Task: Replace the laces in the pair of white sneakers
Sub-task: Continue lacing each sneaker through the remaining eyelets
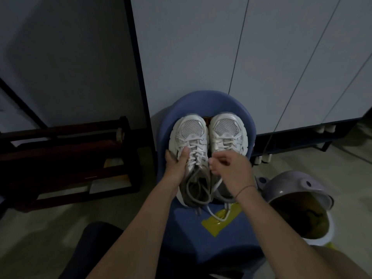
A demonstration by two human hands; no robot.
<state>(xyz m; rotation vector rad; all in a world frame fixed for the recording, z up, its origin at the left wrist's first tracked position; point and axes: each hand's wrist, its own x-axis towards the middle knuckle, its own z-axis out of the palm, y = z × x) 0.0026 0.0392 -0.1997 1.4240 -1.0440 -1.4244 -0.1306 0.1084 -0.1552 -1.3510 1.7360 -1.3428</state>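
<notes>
A dim room, with pale cabinet doors (201,47) filling the upper right of the frame and a blue chair (201,101) set against them at centre. On its seat the two white sneakers stand side by side, touching, toes towards the top of the frame. The person's left hand (177,162) grips the left sneaker (191,129), fingers wrapped round its outer side and thumb pressed on the crossed lacing. The right hand (231,166) hovers over the lower part of the right sneaker (227,127), its fingers bunched narrow and apparently pinching a lace (218,185) near the gap between the pair.

The job looks barely begun: both sneakers are laced through most eyelets, only the bows undone, with loose ends trailing towards the lower edge of the seat. Unthreading both, then threading in the new laces, remains. A yellow packet (215,224) lies under those ends; whether it holds the replacements cannot be told.

A lavender bin (291,186) sits at lower right, a dark wooden rack (70,158) at left; neither obstructs, though the tangled ends may snag
</notes>
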